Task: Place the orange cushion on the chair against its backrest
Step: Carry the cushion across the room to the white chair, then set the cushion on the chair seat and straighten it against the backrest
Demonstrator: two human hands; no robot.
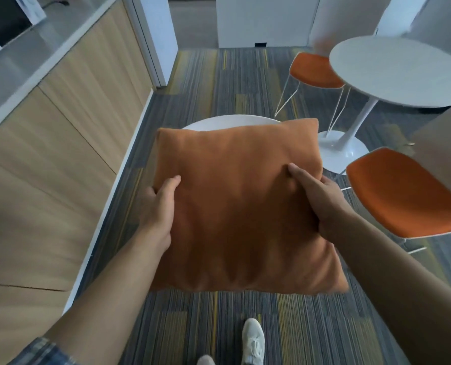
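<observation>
Orange cushion (pixel 240 204): square, soft nubby fabric, creased. L hand (pixel 157 206) clasps left edge, R hand (pixel 321 204) pinches right edge; white curved chair (pixel 229 121) rim behind.

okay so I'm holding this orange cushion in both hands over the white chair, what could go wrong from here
The orange cushion hides nearly all of the white chair; only a curved white edge shows, so you could misjudge where the backrest is and the cushion may slide off. The left hand and right hand pinch only its side edges, so it may sag or slip. The orange stool stands close on your right and could get bumped.
</observation>
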